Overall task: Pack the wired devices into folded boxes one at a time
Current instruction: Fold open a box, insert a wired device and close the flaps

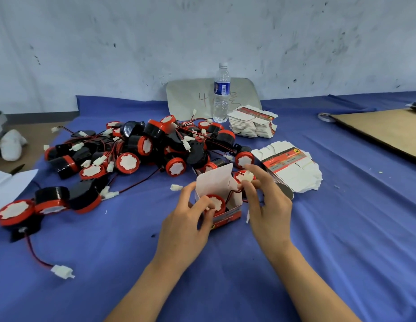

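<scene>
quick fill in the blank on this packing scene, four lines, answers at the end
1. The left hand holds a box whose top flap is ____.
2. One red and black device sits ____ the box.
3. The right hand pinches the device's connector, whose colour is ____.
4. The cloth under everything is ____.

Missing words: open; inside; white; blue.
</scene>
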`<state>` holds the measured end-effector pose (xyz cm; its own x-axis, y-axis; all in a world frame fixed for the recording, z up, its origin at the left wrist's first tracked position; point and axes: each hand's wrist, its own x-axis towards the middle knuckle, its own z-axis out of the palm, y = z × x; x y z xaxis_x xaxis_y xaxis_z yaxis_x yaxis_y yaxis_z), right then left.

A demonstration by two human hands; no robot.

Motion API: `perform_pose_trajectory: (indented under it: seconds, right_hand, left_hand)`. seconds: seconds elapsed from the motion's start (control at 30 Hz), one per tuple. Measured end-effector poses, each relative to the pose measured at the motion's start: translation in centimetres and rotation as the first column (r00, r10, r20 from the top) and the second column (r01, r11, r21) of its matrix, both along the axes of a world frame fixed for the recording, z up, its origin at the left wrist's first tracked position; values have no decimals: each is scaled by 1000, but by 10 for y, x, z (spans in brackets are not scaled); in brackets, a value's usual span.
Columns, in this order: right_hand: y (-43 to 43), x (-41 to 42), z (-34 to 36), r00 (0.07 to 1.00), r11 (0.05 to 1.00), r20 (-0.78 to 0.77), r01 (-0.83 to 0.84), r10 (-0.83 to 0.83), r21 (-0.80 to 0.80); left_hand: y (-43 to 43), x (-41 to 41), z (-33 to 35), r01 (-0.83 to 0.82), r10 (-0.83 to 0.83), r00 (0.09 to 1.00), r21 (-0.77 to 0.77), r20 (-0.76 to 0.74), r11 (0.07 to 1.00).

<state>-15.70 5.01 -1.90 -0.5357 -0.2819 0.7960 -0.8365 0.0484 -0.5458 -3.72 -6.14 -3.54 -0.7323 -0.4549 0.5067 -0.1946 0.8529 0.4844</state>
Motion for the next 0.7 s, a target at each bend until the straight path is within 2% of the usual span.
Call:
perform_pose_trajectory:
  seconds: [0.13, 0.2, 0.3, 0.43, 0.7]
  right_hand:
    - [-3, -2, -2, 999, 987, -46, 10, -2, 158]
    - [-6, -1, 0, 989, 984, -145, 37, -11, 172]
    - [-10, 0, -1, 955, 966, -278, 165, -106, 199]
    - [-13, -2, -5, 917, 922, -322, 317, -238, 223]
    - [-16, -1, -11, 910, 855, -357, 347, -208, 386]
  left_hand:
    - [3, 0, -1, 29, -29, 999, 31, -16, 999]
    - [2, -1, -1, 36, -36, 999, 46, -14, 998]
    - [3, -1, -2, 49, -48, 998, 57, -27, 997]
    - [4, -1, -3, 42, -39, 998, 63, -46, 997]
    - [4, -1, -4, 33, -28, 998, 89, -50, 995]
